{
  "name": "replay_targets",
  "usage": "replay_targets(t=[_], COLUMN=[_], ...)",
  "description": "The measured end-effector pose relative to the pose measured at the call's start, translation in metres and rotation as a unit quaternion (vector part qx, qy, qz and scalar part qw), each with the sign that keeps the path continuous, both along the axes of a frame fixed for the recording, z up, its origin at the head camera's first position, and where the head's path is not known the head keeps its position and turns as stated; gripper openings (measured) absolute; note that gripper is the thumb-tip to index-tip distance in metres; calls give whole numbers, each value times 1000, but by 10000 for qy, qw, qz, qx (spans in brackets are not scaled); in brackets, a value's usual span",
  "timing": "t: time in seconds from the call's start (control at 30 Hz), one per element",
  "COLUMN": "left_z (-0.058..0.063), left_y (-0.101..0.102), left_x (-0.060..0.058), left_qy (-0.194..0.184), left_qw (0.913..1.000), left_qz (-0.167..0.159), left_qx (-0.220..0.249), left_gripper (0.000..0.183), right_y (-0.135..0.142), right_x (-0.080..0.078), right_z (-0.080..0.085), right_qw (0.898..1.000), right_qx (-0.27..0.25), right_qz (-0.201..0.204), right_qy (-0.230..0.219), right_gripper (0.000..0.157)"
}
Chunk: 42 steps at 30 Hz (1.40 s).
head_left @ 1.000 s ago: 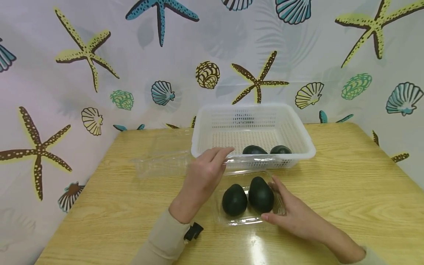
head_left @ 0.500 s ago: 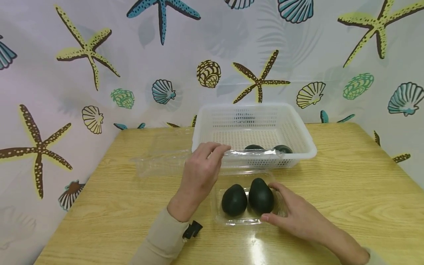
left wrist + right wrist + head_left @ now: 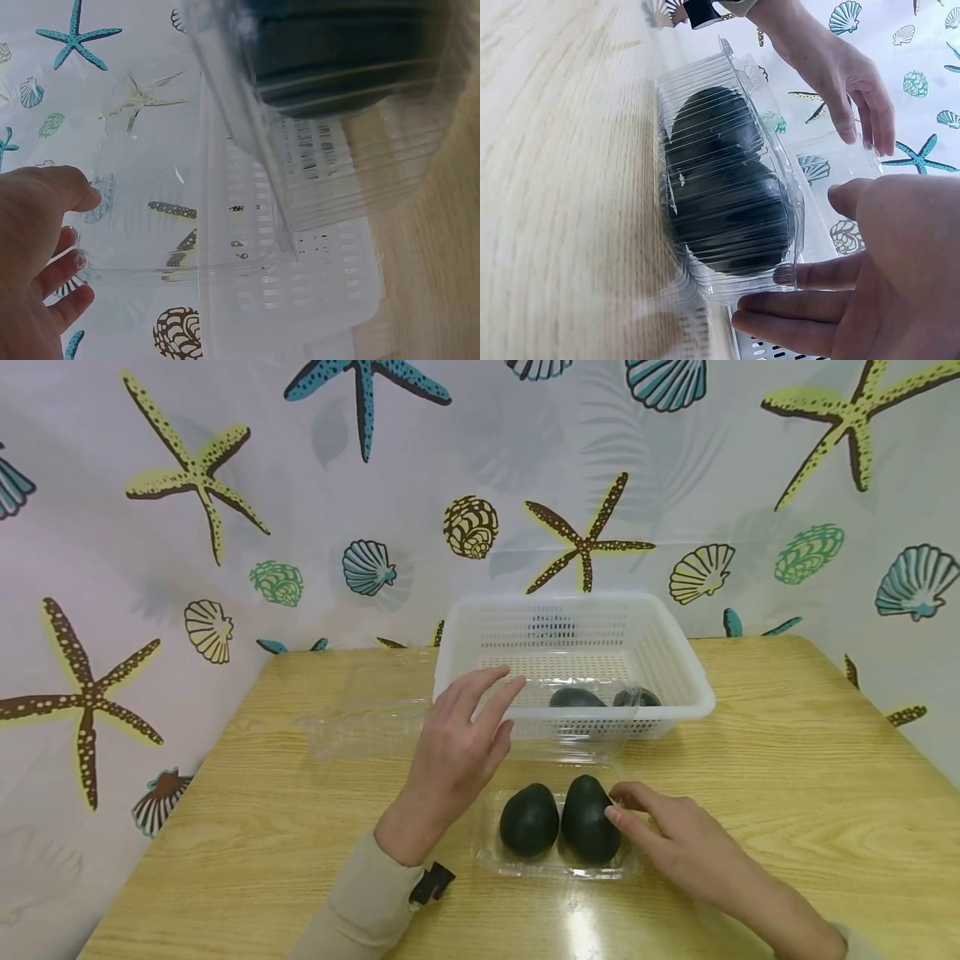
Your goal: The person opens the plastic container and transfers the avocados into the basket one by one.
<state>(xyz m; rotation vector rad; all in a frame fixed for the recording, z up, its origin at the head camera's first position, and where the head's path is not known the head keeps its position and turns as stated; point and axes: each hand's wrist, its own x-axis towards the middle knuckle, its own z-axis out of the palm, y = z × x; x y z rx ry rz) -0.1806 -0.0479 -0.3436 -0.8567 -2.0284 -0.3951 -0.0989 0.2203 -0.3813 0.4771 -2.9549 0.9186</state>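
Two dark avocados, a left one [image 3: 529, 820] and a right one [image 3: 591, 828], sit side by side in a clear plastic clamshell box [image 3: 555, 870] on the table. Its hinged lid [image 3: 157, 247] stands raised behind them, overlapping the basket in the head view. My left hand [image 3: 457, 739] is at the lid's left edge, fingers extended and apart, fingertips close to the plastic. At the box's right side is my right hand [image 3: 678, 837], its fingers along the wall and its thumb overlapping the right avocado. In the right wrist view its fingers look straight beside the ribbed wall.
Behind the box stands a white perforated basket [image 3: 697, 689] with more avocados, one in the middle [image 3: 576, 697] and one at right [image 3: 637, 697]. Another clear plastic box [image 3: 367, 735] lies opened at left. A patterned curtain [image 3: 420, 493] hangs behind the wooden table [image 3: 247, 843].
My left fingers have loosened and spread from their grip on the lid, whose top edge now shows higher. The box has shifted slightly towards me, and my right thumb has moved up.
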Motion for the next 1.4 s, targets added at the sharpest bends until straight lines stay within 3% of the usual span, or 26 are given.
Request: replay_targets(t=[0.2,0.43,0.6,0.7,0.8,0.93,1.0,1.1,1.4], left_z=[-1,-5,-15,-22,-27,-30,-30,-30,-24], left_y=[-6,-10,-13,-15,-19,-24,-25,-26,-26], left_x=[5,12,14,16,21,29,32,34,40], left_qy=[156,337,27,-385,-1242,-2798,-3280,-3508,-3683], left_qw=[9996,9949,9909,9865,9735,9317,9129,8993,8849], left_qz=[-126,-820,-1178,-1331,-1346,-1147,-1042,-922,-698], left_qx=[-176,-478,-649,-871,-1370,-2013,-2197,-2442,-2763], left_gripper=[52,49,52,58,71,98,109,118,121], right_y=[-1,1,1,1,1,1,1,1,0], right_x=[1,-1,-1,-1,0,0,0,-2,-1], right_z=[0,0,-1,-1,-2,-3,-3,-2,-1], right_qw=[9999,9999,9997,9996,9997,9999,9998,9997,9997], right_qx=[-57,3,-75,-104,-65,26,41,51,40], right_qz=[61,75,106,142,167,161,147,165,174], right_qy=[-94,-126,-207,-233,-155,50,105,146,158], right_gripper=[36,35,38,38,35,28,25,24,21])
